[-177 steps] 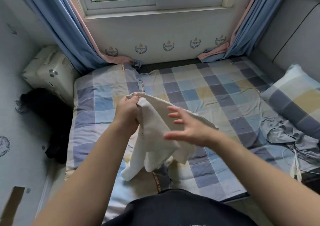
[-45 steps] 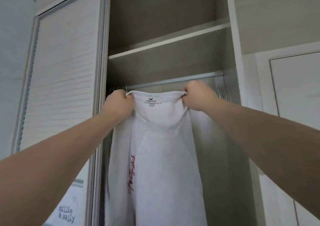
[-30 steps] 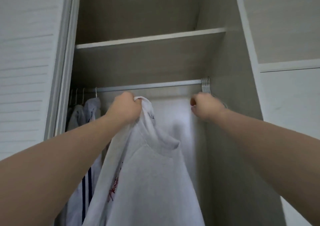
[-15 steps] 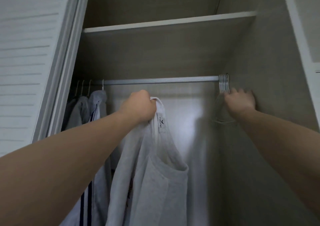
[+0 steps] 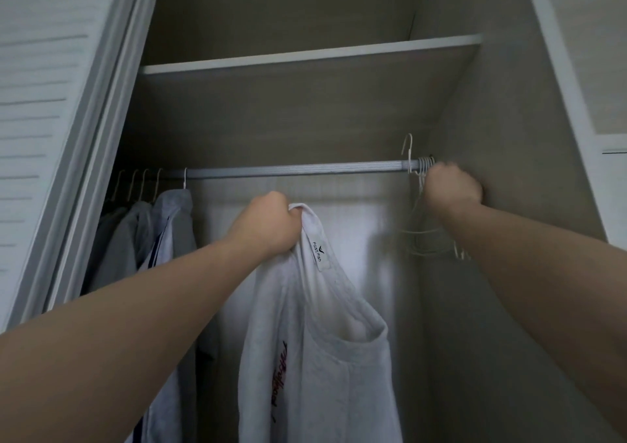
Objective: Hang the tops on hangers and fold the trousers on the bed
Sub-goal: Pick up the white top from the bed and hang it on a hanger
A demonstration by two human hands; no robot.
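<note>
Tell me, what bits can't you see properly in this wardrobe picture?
All in the head view:
The wire hangers: blur and the right hand hide how many its grip takes.
The red writing on the white top: folds and the bottom edge cut it off, so it is unreadable.
The hung clothes at left: shadow and the left arm hide most of them.
Fingers of the left hand: buried in the collar.

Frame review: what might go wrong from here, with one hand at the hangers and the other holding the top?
The right hand grips among tightly bunched wire hangers at the end of the rail. One hook is raised, so neighbours might snag and fall. The left hand holds the white top only by its collar, so the top could slip, or its neck stretch, when the hanger goes in.
</note>
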